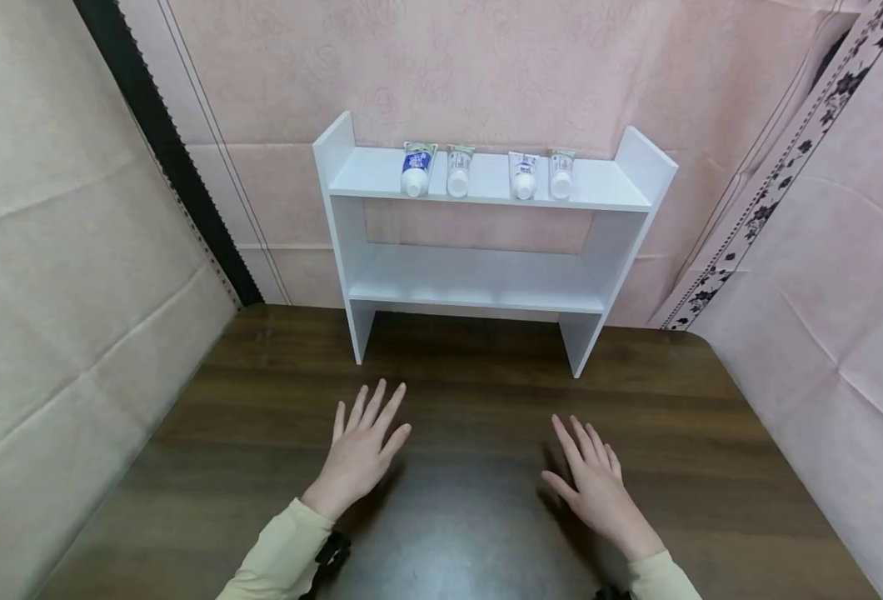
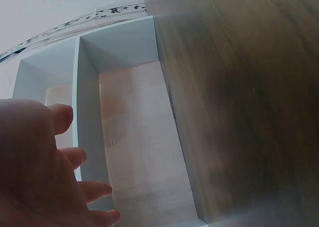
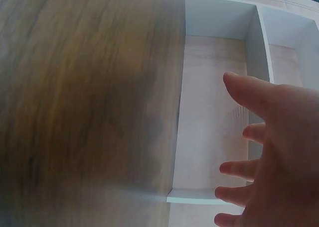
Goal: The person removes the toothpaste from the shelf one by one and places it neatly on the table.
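Observation:
My left hand (image 1: 359,458) is over the brown wood-grain table, fingers spread and pointing toward the shelf, holding nothing. To the right, my right hand (image 1: 595,492) also hovers with extended fingers and holds nothing; its shadow falls on the table beside it. Beyond both hands stands a white two-tier shelf (image 1: 479,275). On its upper tier several white tubes stand on their caps in a row: a blue-labelled tube (image 1: 416,169) at the left, a grey-labelled tube (image 1: 459,172), then a tube with small blue print (image 1: 523,176) and a grey-print tube (image 1: 561,174).
The table (image 1: 471,533) reaches back to a pink patterned cloth (image 1: 486,67) behind the shelf. Pale cloth walls close off the left (image 1: 74,275) and right sides. A dark strip (image 1: 179,167) runs up the left corner, and a floral border (image 1: 771,192) up the right.

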`<move>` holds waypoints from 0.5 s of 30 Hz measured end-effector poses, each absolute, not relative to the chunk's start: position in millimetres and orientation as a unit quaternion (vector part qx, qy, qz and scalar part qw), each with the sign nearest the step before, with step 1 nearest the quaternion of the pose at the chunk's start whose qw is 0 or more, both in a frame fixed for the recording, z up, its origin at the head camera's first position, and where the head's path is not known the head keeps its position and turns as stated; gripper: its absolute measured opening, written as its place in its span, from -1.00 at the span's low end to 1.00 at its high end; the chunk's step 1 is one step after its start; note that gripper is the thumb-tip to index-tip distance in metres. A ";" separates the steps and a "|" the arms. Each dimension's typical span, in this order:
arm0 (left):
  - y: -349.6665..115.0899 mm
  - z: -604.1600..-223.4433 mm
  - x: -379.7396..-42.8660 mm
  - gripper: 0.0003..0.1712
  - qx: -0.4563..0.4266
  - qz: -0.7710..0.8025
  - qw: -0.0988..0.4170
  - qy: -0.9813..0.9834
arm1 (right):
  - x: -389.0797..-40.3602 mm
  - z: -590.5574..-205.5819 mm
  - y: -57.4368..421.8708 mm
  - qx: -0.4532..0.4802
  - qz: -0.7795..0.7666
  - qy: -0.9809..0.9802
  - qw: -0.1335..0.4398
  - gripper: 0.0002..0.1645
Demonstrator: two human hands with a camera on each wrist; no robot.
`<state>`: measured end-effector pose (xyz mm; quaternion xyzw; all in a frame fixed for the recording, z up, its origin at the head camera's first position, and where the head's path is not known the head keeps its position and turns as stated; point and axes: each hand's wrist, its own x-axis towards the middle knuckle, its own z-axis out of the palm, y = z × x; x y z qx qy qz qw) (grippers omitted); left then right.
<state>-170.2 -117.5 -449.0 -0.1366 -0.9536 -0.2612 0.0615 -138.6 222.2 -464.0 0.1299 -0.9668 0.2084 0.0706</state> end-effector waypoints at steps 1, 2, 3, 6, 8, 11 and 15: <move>-118.0 -448.8 -169.9 -0.30 -0.136 -0.263 0.061 -0.953 | -138.5 -463.2 221.7 0.131 0.209 -0.967 0.068 -0.07; -118.5 -448.7 -169.9 -0.29 -0.136 -0.264 0.060 -0.953 | -138.7 -462.3 221.3 0.133 0.210 -0.966 0.067 -0.07; -119.1 -448.6 -170.3 -0.28 -0.136 -0.266 0.058 -0.953 | -139.1 -461.0 221.0 0.133 0.208 -0.967 0.065 -0.07; -121.2 -447.4 -173.4 -0.26 -0.136 -0.280 0.048 -0.949 | -143.0 -455.3 219.8 0.133 0.201 -0.968 0.064 -0.06; -122.9 -445.7 -176.1 -0.24 -0.134 -0.290 0.039 -0.947 | -146.4 -450.5 218.9 0.132 0.199 -0.969 0.067 -0.06; -126.1 -442.3 -179.1 -0.23 -0.130 -0.307 0.028 -0.942 | -151.2 -443.6 216.2 0.137 0.200 -0.967 0.076 -0.09; -130.5 -437.8 -181.5 -0.23 -0.121 -0.328 0.013 -0.937 | -157.0 -435.3 210.5 0.158 0.208 -0.961 0.089 -0.18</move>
